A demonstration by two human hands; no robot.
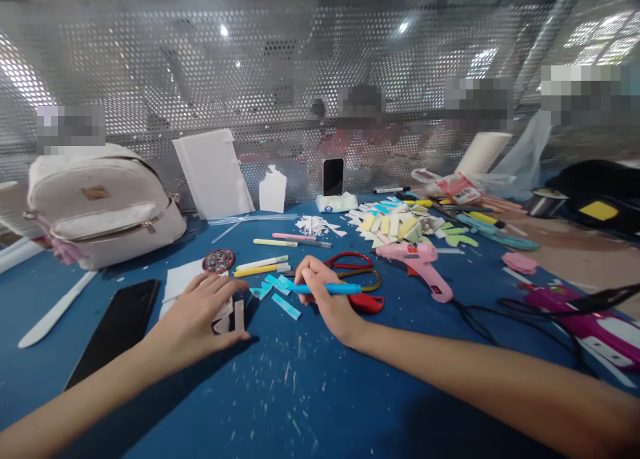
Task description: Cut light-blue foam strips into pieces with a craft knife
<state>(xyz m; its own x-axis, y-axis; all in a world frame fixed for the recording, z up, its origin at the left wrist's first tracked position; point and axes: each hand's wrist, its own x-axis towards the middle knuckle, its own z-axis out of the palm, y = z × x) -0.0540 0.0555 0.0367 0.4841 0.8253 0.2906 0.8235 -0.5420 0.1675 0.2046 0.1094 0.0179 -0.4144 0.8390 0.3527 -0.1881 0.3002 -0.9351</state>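
Observation:
My right hand (pixel 327 302) is closed around a blue marker (pixel 345 289), which points left over some small blue-coloured strips (pixel 286 307). My left hand (pixel 203 305) rests palm down with its thumb apart from the fingers. Under and beside it lie small pale pieces (pixel 239 315), partly hidden by the hand, and a white sheet (pixel 173 282). Just beyond its fingers is a round, red-rimmed dish (pixel 219 260) with dark speckled contents. Yellow and pale markers (pixel 261 269) lie between the hands. Scissors with red and brown handles (pixel 367 279) are behind my right hand.
A pink glue gun (pixel 420 265) with a black cord lies at the right, near a magenta tool (pixel 590 329). Cut coloured pieces (pixel 400 224) are heaped behind. A white backpack (pixel 103 202) and a black phone-like slab (pixel 117 329) are at left. A perforated metal screen (pixel 280 79) stands behind.

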